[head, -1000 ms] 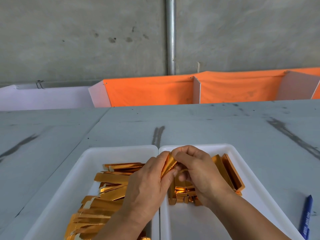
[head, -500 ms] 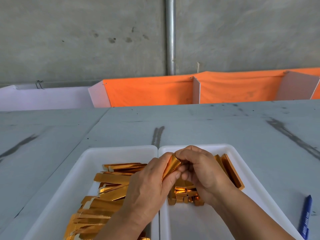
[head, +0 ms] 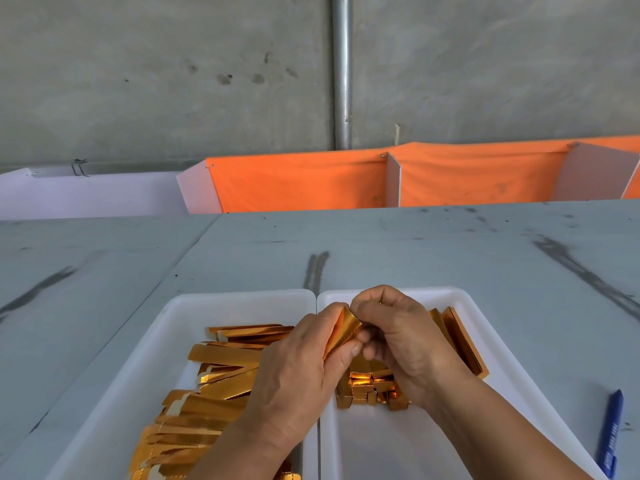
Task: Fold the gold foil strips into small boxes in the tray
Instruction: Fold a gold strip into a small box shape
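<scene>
We hold one gold foil strip (head: 341, 332) between both hands, above the seam where two white trays meet. The left hand (head: 298, 368) pinches its lower end, thumb on the foil. The right hand (head: 405, 337) grips its upper end with curled fingers. Flat strips (head: 221, 386) are piled in the left tray (head: 166, 358), and small folded boxes (head: 370, 389) are clustered in the right tray (head: 374, 445). A blue pen (head: 609, 434) lies on the table (head: 415, 258), to the right.

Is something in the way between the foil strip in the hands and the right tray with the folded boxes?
Nothing visible. The left hand and right hand pinch the foil strip over the right tray, whose near floor is bare.
</scene>
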